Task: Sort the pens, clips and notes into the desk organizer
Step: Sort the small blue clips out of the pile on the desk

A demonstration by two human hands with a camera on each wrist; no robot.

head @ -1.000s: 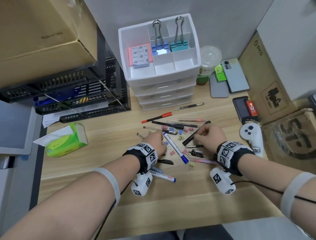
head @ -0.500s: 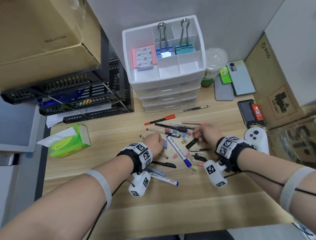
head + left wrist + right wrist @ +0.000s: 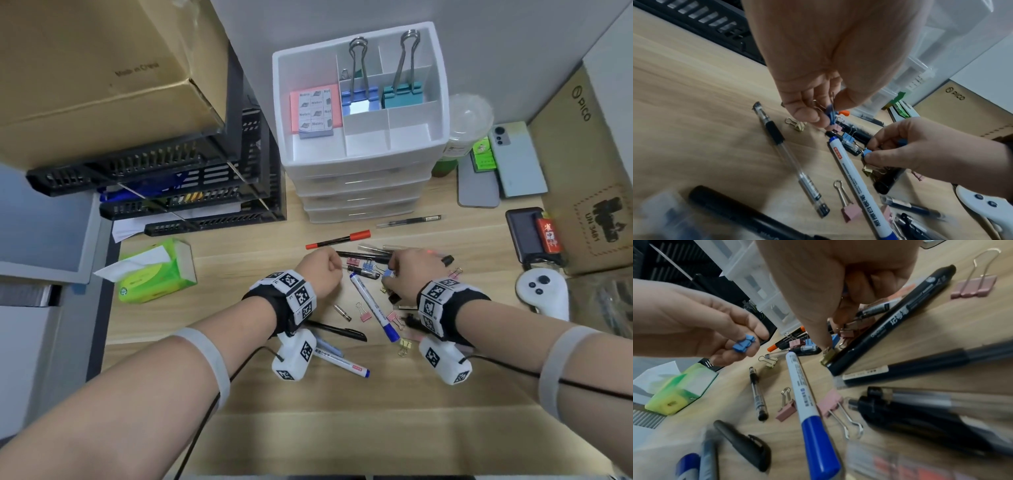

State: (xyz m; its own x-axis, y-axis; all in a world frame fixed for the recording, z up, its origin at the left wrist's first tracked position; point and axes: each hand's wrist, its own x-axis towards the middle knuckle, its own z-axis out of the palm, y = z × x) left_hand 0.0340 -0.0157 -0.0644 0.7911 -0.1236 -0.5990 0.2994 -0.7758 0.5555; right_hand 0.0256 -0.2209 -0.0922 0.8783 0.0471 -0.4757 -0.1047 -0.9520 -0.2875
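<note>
The white desk organizer (image 3: 359, 161) stands at the back, with a pink note pad (image 3: 315, 109) in its left compartment and two large binder clips (image 3: 359, 96) behind. Pens and small clips lie scattered on the desk in front of it, among them a blue-capped whiteboard marker (image 3: 373, 305) and a red pen (image 3: 339, 238). My left hand (image 3: 337, 267) hovers above the pile and pinches small blue clips (image 3: 830, 114). Just to its right, my right hand (image 3: 390, 274) pinches another small blue clip (image 3: 866, 152) down among the pens. A black marker (image 3: 890, 321) lies under the right hand.
A green tissue box (image 3: 154, 270) sits at the left, with black stacked trays (image 3: 191, 192) and a cardboard box behind it. At the right are phones (image 3: 517, 161), a power bank (image 3: 524, 233), a white controller (image 3: 544, 294) and a plastic cup (image 3: 462, 137).
Both hands have shifted left and further from me over the pile. The right hand has left the black marker and now pinches a blue clip. The left hand has lifted, holding blue clips.
</note>
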